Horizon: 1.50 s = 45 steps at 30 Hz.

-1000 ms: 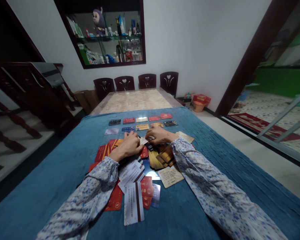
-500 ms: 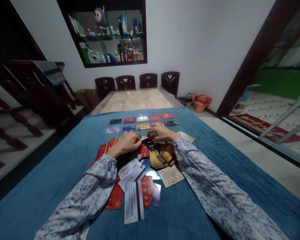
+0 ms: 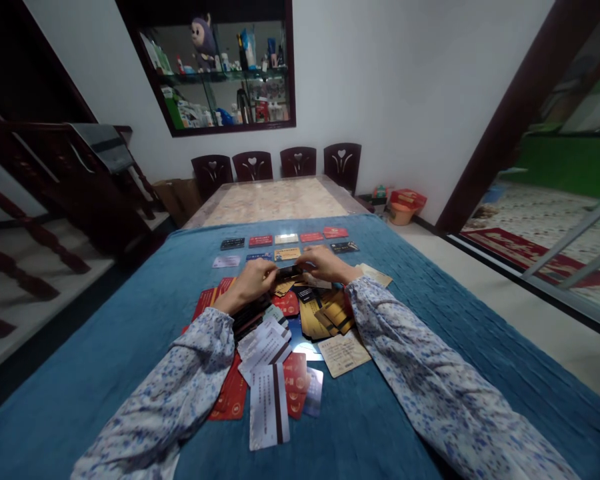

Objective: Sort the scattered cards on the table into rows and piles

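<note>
A loose heap of plastic cards [image 3: 280, 333], red, white, gold and black, lies on a blue cloth [image 3: 130, 347] in front of me. My left hand [image 3: 250, 283] and my right hand [image 3: 325, 263] meet above the far end of the heap, fingers curled, pinching a dark card [image 3: 289, 271] between them. Beyond my hands, two neat rows of cards [image 3: 287, 245] lie face up on the cloth. Both arms wear floral sleeves.
A marble-topped table [image 3: 270, 200] with several dark chairs [image 3: 253, 165] stands behind the cloth. A wall cabinet [image 3: 220, 67] holds bottles and a plush toy. A staircase [image 3: 40, 220] is on the left, a red basket [image 3: 405, 203] on the floor and an open doorway on the right.
My hands have lifted slightly off the heap and moved a little away from me. The card between them looked pale before and now shows dark.
</note>
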Available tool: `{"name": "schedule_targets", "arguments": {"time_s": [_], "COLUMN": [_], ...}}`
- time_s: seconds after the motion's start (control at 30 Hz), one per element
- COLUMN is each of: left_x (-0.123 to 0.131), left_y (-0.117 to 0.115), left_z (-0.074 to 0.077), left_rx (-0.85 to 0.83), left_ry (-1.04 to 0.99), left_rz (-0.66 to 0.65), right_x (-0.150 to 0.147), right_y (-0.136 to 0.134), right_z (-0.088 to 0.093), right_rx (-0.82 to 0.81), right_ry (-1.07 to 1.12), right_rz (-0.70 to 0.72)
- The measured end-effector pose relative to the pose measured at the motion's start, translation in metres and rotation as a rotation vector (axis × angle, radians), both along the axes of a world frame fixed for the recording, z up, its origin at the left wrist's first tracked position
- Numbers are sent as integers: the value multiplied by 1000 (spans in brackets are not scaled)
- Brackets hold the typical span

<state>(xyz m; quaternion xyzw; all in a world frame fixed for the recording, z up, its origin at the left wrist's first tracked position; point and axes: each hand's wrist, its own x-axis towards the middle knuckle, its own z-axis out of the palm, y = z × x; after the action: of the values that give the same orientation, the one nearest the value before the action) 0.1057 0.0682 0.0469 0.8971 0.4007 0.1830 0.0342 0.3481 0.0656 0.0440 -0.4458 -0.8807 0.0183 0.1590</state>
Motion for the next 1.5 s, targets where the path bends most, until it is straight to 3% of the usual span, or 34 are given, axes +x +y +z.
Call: {"name": "schedule_targets", "arguments": {"time_s": [0.43,0.77,1.13,1.5], "left_x": [-3,-3,-3,1], "left_y": [7,5,3,2], "left_z": [-17,-20,-19,-21], "left_rx": [5,-24,-3,-64], "left_ry": [-116,-200,-121,13], "left_rz": [65,73,114,171], "right_x": [-6,-17,-23,-21], "right_y": [4,-7,-17,-10], "right_z": [-14,-11,-4,-11], "right_rx": [12,11,-28,-76], "right_ry": [18,3,-81,-59], "right_rz": [-98,-251,-321,-248]}}
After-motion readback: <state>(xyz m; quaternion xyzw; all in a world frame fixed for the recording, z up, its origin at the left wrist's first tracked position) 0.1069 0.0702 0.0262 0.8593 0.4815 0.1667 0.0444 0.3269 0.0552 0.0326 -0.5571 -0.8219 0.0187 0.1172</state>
